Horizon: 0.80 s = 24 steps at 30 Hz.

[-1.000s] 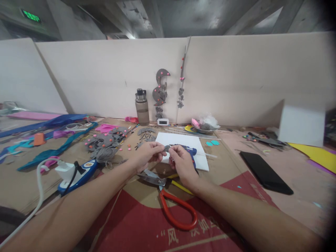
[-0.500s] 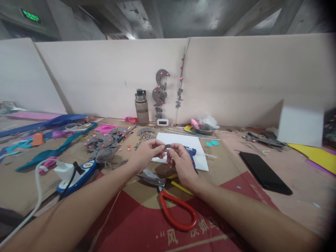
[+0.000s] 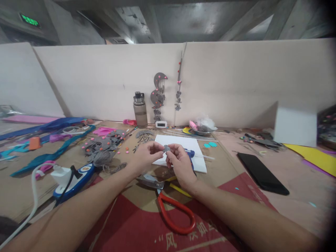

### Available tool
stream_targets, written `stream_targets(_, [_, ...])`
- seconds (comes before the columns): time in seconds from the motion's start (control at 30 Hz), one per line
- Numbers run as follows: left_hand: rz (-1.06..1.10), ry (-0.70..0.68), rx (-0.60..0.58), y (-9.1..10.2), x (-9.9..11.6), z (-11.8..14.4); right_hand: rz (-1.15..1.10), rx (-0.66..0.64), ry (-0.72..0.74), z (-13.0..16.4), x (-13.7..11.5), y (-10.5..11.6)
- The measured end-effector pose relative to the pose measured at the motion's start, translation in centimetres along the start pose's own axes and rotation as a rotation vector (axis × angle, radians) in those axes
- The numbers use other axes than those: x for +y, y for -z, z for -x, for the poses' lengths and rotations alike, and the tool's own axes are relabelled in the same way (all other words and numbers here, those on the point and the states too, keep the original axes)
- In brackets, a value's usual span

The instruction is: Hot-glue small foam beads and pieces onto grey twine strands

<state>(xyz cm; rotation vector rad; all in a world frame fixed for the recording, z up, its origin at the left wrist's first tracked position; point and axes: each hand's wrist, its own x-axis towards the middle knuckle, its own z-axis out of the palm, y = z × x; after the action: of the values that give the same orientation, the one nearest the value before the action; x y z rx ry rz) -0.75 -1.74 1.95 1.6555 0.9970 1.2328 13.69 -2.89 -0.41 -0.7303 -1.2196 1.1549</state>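
A small grey felt piece (image 3: pixel 166 148) is pinched between the fingertips of my left hand (image 3: pixel 147 155) and my right hand (image 3: pixel 180 159). Its exact shape is too small to make out. Both hands are closed on it, over the near edge of a white board (image 3: pixel 201 159). Beyond my right hand, a blue glue gun (image 3: pixel 190 153) with a clear stick lies on that board, partly hidden. Below my hands, scissors with red handles (image 3: pixel 181 229) rest on the cardboard, near a yellow-handled tool (image 3: pixel 181 190) that my right wrist partly covers.
At the left are grey felt pieces with pink and orange balls (image 3: pixel 101 143), a ball of grey yarn (image 3: pixel 103 158) and a blue power strip (image 3: pixel 76 183). A bottle (image 3: pixel 140 113) stands at the back. A black phone (image 3: pixel 262 173) lies right.
The grey piece has turned in my fingers, from a thin edge to its broader face. Both hands stay together in nearly the same place; the view has shifted slightly.
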Motion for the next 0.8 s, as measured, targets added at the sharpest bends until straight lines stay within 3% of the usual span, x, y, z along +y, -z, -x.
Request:
stream_targets(0.57, [0.133,0.067,-0.003,-0.02,0.24,-0.29,0.039,-0.029,0.0,-0.07,0.08,0.1])
stream_targets(0.8, [0.105,0.058,-0.07,0.34,-0.15,-0.52,0.078,-0.056,0.026,-0.08,0.11,0.13])
